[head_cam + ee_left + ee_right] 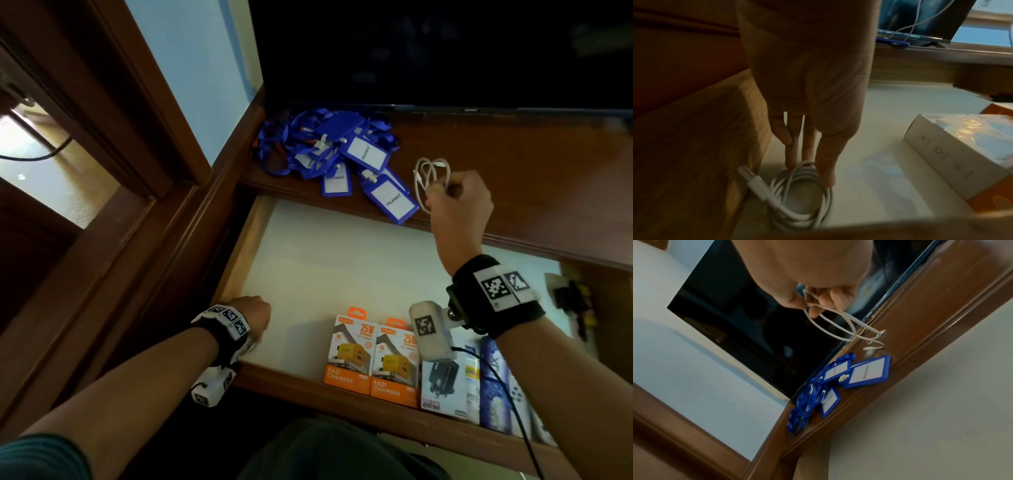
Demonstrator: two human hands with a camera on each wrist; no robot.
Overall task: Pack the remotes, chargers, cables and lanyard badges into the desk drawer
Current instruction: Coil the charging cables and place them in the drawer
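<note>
The desk drawer is pulled out, its white bottom mostly bare. My left hand reaches down into the near left corner. In the left wrist view its straight fingers touch a coiled white cable lying on the drawer bottom against the side wall. My right hand is raised over the desk top and grips a thin white cable, whose loops and plugs hang from the fingers. A heap of blue lanyard badges marked PELAWAT lies on the desk top just left of it.
Two orange charger boxes stand at the drawer's front wall, with a dark charger box and more packages to their right. A dark screen stands at the back of the brown desk top. A wooden door frame rises at the left.
</note>
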